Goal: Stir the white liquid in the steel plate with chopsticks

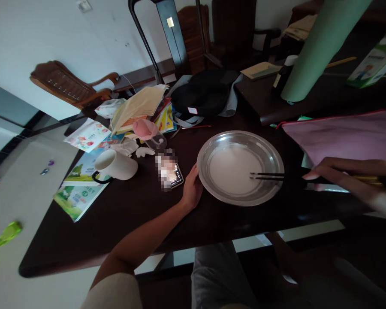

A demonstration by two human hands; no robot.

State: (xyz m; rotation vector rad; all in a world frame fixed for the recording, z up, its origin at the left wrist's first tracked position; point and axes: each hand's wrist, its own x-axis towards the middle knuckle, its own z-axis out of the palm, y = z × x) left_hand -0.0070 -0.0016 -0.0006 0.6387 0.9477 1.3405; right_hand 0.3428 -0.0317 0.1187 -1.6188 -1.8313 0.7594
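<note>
A shallow stainless steel basin (pixel 209 189) sits on the dark table with a cloudy white liquid (pixel 233 165) in it. My left hand (pixel 193 189) grips the basin's left side, its fingers partly hidden behind the rim. My right hand (pixel 350 182) is closed around a pair of chopsticks (pixel 266 175), dark at the tips and gold and black at the far end. Their tips reach over the basin's right rim, at or just above the liquid; contact cannot be made out. A pale, shiny strip (pixel 328 187) shows beneath the right fingers.
Left of the basin lie a lit phone (pixel 176 176), a white mug (pixel 124 165) on its side, and booklets (pixel 80 195). Behind are a pink-lidded cup (pixel 146 128), papers and a black bag (pixel 202 94). A pink zip pouch (pixel 344 133) and green cylinder (pixel 321 51) stand right.
</note>
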